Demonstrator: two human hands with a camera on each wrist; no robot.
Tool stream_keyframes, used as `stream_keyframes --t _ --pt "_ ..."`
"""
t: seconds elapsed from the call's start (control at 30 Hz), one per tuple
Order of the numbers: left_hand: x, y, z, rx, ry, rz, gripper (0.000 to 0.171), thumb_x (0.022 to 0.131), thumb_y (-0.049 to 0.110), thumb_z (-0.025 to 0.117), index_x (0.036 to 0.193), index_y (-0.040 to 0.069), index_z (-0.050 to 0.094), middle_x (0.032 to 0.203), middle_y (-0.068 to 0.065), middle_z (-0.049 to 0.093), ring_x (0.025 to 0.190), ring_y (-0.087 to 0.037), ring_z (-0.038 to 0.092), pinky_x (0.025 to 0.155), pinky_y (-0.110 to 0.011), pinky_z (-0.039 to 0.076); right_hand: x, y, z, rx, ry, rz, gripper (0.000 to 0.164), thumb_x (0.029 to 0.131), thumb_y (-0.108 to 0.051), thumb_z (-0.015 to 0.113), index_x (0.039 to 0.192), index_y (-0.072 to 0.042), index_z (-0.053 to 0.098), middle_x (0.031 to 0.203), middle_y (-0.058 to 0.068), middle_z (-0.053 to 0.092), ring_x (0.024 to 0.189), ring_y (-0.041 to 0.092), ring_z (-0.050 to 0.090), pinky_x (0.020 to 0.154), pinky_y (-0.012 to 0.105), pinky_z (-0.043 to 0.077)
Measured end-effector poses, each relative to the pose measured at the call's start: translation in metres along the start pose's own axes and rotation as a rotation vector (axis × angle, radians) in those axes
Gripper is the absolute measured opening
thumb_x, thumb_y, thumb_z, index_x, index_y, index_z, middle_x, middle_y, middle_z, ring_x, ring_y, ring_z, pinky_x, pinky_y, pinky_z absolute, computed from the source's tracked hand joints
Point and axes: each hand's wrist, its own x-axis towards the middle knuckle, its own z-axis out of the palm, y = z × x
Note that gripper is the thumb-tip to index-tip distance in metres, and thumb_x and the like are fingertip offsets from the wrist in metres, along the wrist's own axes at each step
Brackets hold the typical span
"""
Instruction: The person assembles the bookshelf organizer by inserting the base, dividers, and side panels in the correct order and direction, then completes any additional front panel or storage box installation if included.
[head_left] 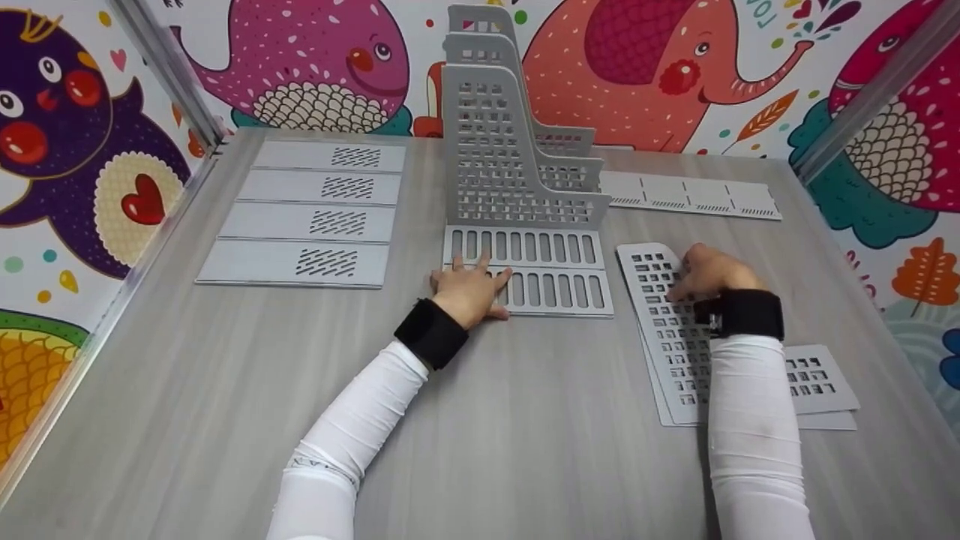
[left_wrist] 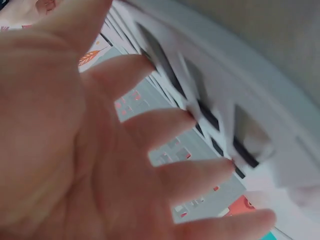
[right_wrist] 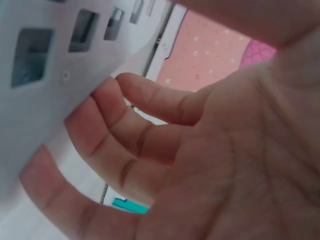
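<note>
Beneath my left fingers, head view: a front slotted panel (head_left: 555, 310) lies flat on the grey table (head_left: 540, 450); my left hand (head_left: 469, 292) rests across its left end, fingers splayed, gripping nothing.
Just beyond my left fingers: a rear slotted panel (head_left: 529, 264), and past it three grey upright panels (head_left: 487, 142) with curved edges.
Well left of my left fingers: four white panels (head_left: 255, 259) with slanted slits.
At my right fingers: a loose perforated panel (head_left: 667, 330), its right edge pinched by my right hand (head_left: 712, 274); the rim of an underlying panel (head_left: 832, 422) shows below.
Beyond my right fingers: a white strip (head_left: 697, 191).
Left wrist view, my fingers: parted, fingertips at the slotted surface.
Right wrist view, my fingers: bent inward, tips meeting the loose perforated panel's edge, thumb blurred.
</note>
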Motion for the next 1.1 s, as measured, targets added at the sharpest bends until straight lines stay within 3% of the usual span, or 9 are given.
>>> stream_keyframes --t 0.13,0.4,0.5,0.57,0.63,0.73,0.83,0.93,1.1 --pt "0.0 0.0 0.001 -0.012 0.039 -0.027 0.079 0.09 0.063 0.054 0.158 0.042 0.022 0.17 -0.003 0.013 0.151 -0.051 0.017 0.107 -0.071 0.039 -0.005 -0.003 -0.005 0.032 0.054 -0.039 0.065 0.083 -0.021 0.078 0.127 0.015 0.045 0.114 0.027 0.055 0.1 0.037 0.055 0.091 0.05 0.048" --pt "-0.004 0.003 0.005 0.028 0.106 -0.005 0.065 0.098 0.055 0.048 0.158 0.037 0.028 0.168 -0.009 0.021 0.146 -0.054 0.027 0.098 -0.065 0.05 -0.028 -0.017 -0.021 0.266 0.194 -0.156 0.074 0.088 -0.019 0.077 0.141 0.003 0.03 0.137 0.028 0.047 0.114 0.034 0.051 0.095 0.046 0.046" --pt "-0.005 0.005 0.006 0.033 0.109 0.018 0.061 0.101 0.05 0.047 0.158 0.037 0.029 0.167 -0.013 0.022 0.145 -0.056 0.029 0.096 -0.065 0.05 -0.04 -0.023 -0.026 0.441 0.318 -0.221 0.06 0.092 -0.014 0.072 0.139 -0.007 0.034 0.129 0.016 0.06 0.109 0.021 0.06 0.088 0.032 0.053" --pt "-0.005 0.006 0.006 0.023 0.11 0.031 0.058 0.103 0.046 0.047 0.157 0.037 0.03 0.166 -0.015 0.024 0.144 -0.057 0.03 0.097 -0.067 0.049 -0.046 -0.028 -0.028 0.619 0.408 -0.308 0.048 0.094 -0.005 0.067 0.133 -0.011 0.04 0.118 0.007 0.067 0.1 0.013 0.065 0.079 0.023 0.054" --pt "-0.005 0.007 0.006 0.009 0.115 0.043 0.055 0.104 0.043 0.047 0.157 0.038 0.032 0.165 -0.018 0.025 0.144 -0.057 0.03 0.098 -0.068 0.048 -0.051 -0.032 -0.028 0.788 0.495 -0.417 0.039 0.096 0.002 0.061 0.129 -0.012 0.045 0.112 0.002 0.069 0.096 0.011 0.066 0.076 0.021 0.054" --pt "-0.005 0.009 0.006 0.003 0.127 0.064 0.052 0.104 0.039 0.048 0.155 0.037 0.037 0.164 -0.019 0.027 0.143 -0.058 0.032 0.098 -0.068 0.048 -0.055 -0.037 -0.028 0.878 0.631 -0.537 0.034 0.098 0.003 0.056 0.129 -0.011 0.051 0.115 0.0 0.067 0.1 0.013 0.064 0.082 0.021 0.051" --pt "-0.005 0.01 0.006 0.011 0.144 0.087 0.049 0.104 0.035 0.049 0.153 0.035 0.042 0.164 -0.014 0.029 0.142 -0.054 0.035 0.097 -0.066 0.05 -0.053 -0.041 -0.027 0.863 0.764 -0.601 0.033 0.1 0.001 0.054 0.133 -0.007 0.053 0.12 0.002 0.065 0.104 0.016 0.062 0.09 0.021 0.05" --pt "-0.004 0.011 0.006 0.022 0.158 0.121 0.046 0.105 0.03 0.047 0.151 0.031 0.046 0.163 -0.01 0.034 0.143 -0.05 0.038 0.099 -0.064 0.05 -0.047 -0.042 -0.026 0.849 0.836 -0.645 0.033 0.1 0.002 0.051 0.133 -0.004 0.052 0.12 0.004 0.065 0.105 0.018 0.062 0.094 0.021 0.05" --pt "-0.003 0.013 0.007 0.054 0.177 0.165 0.044 0.106 0.02 0.045 0.149 0.025 0.049 0.156 -0.011 0.045 0.14 -0.047 0.043 0.099 -0.06 0.052 -0.036 -0.041 -0.022 0.731 0.893 -0.606 0.035 0.103 -0.001 0.047 0.137 -0.009 0.049 0.125 0.001 0.065 0.108 0.015 0.063 0.098 0.021 0.051"
